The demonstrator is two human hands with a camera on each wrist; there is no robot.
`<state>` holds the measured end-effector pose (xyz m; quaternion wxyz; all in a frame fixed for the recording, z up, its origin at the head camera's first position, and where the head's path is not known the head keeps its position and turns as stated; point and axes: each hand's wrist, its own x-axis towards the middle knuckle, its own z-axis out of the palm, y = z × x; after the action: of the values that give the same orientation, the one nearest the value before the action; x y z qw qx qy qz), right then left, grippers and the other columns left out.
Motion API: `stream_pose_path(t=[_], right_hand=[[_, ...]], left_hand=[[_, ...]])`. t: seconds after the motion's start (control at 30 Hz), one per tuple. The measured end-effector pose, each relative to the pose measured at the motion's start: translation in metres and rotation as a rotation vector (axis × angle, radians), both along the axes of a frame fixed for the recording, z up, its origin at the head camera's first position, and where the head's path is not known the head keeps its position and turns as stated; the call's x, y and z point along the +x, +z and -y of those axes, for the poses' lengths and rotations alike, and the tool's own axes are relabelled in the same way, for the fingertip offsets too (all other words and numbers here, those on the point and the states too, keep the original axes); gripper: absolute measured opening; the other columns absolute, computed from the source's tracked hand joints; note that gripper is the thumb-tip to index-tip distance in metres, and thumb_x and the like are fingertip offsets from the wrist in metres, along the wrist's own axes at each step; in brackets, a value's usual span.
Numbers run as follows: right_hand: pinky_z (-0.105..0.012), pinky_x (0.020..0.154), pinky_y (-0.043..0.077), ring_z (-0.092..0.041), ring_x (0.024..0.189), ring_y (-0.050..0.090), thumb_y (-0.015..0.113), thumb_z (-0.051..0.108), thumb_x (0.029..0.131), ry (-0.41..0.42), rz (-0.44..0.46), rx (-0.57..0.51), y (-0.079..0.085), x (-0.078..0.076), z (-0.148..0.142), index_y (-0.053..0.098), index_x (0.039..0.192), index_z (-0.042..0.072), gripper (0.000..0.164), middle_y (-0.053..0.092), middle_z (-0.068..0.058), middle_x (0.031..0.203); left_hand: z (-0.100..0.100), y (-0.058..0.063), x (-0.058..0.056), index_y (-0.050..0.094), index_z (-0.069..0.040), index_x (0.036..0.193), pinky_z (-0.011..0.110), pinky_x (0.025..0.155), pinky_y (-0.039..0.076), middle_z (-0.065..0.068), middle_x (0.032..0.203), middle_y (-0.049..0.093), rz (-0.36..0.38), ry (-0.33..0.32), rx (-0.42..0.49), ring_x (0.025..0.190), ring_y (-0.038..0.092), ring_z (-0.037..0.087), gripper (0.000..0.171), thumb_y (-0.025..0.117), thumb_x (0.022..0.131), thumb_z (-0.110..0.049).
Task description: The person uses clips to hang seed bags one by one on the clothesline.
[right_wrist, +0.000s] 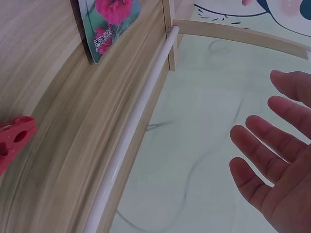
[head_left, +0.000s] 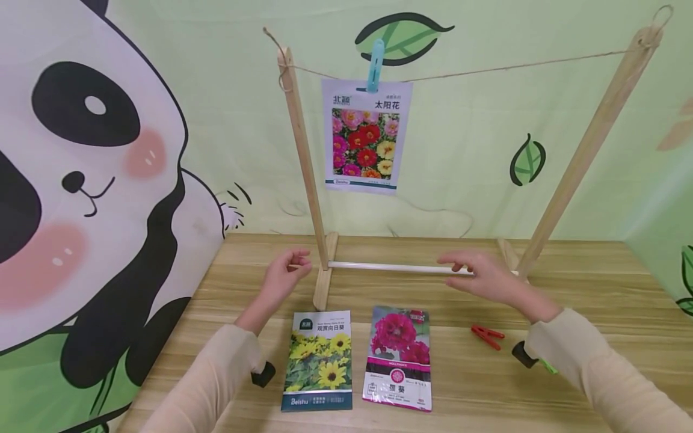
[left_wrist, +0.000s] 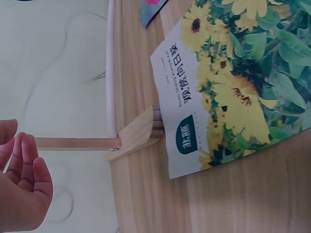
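1. Grip: nothing in either of my hands. Left hand (head_left: 285, 272) has loosely bent fingers, just beside the left post (head_left: 305, 162); right hand (head_left: 482, 275) has its fingers spread, near the white rod (head_left: 384, 266).
2. Location: sunflower packet (head_left: 317, 361) and hollyhock packet (head_left: 397, 358) lie side by side on the table (head_left: 449, 397), not touching. Red clip (head_left: 488, 337) sits right of them. Portulaca packet (head_left: 367, 138) hangs from the cord (head_left: 506, 67), held by a blue clip (head_left: 375, 66) at its top edge.
3. Handling: I'd call the packets light, thin, bendy. Hollyhock looks glossy and crinkled, so probably slippery; sunflower's top edge is a bit wavy. I'd pinch near a top corner, leaving mid-edge free; squeezing the middle would likely buckle it.
4. Clip: looks like stiff, light plastic. I'd take it by the handle ends.
5. Labels: sunflower reads 观赏向日葵, "Beishu" at bottom left. Hollyhock reads "HOLLYHOCK", 蜀葵. Hanging one reads 北蔬, 太阳花, "Beishu" at bottom. Remaining small print: can't read.
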<state>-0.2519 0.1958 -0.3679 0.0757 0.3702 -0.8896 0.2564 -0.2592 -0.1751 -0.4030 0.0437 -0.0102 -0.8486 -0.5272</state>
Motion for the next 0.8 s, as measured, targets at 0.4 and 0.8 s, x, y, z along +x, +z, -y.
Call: stream_pose_path(t=[0.4, 0.8], right_hand=[[-0.034, 0.069, 0.049, -0.017, 0.082, 0.057, 0.065, 0.01, 0.078, -0.013, 0.073, -0.006, -0.01, 0.004, -0.005, 0.059, 0.107, 0.002, 0.031, 0.062, -0.013, 0.104], [-0.039, 0.072, 0.049, -0.023, 0.085, 0.058, 0.064, 0.009, 0.079, -0.037, 0.143, -0.009, -0.019, 0.006, -0.011, 0.058, 0.109, 0.001, 0.032, 0.061, -0.014, 0.106]], left_hand=[[0.003, -0.013, 0.002, 0.056, -0.001, 0.11, 0.025, 0.073, 0.046, 0.016, 0.097, 0.06, 0.006, -0.009, -0.015, 0.087, 0.056, 0.022, 0.027, 0.058, 0.083, -0.006], [0.008, -0.019, 0.008, 0.056, 0.0, 0.109, 0.033, 0.08, 0.046, 0.016, 0.098, 0.059, 0.032, -0.026, -0.049, 0.091, 0.054, 0.023, 0.026, 0.057, 0.084, -0.005]])
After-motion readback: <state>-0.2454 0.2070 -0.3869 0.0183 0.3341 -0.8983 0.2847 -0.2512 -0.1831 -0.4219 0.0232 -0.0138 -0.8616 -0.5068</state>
